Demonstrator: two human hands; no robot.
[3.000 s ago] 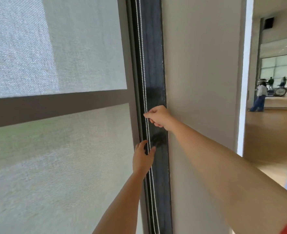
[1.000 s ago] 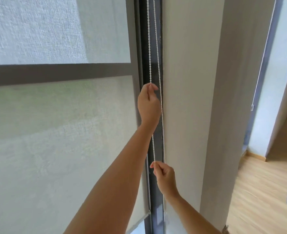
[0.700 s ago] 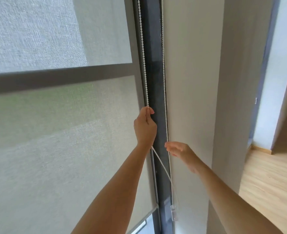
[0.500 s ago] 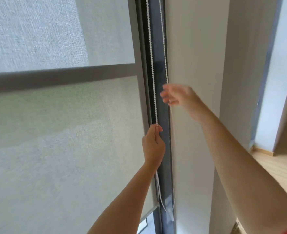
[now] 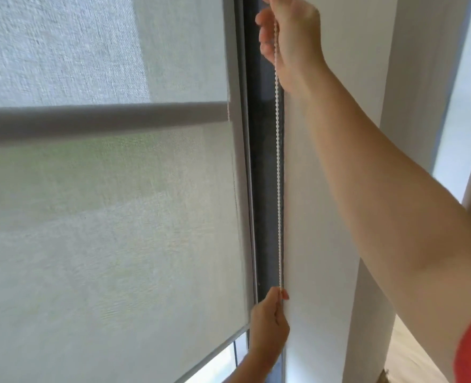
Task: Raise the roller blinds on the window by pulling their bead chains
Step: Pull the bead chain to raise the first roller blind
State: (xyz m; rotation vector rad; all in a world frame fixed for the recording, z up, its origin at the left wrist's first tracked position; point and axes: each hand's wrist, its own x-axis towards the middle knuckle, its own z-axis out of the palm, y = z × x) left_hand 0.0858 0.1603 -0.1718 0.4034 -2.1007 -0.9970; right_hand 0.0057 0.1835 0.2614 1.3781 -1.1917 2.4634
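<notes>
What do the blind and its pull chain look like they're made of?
Roller blind: woven, semi-sheer mesh fabric, matte; the weave shows and daylight and greenery filter through. Bead chain: small white beads on a cord, probably plastic, though blur leaves that open.

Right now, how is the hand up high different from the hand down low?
The right hand is near the top of the view; the left hand is low, beside the blind's bottom edge. The right hand looks bigger, with its whole forearm showing; the left looks smaller, and only its wrist shows. Both are closed on the same white bead chain, which runs straight between them.
</notes>
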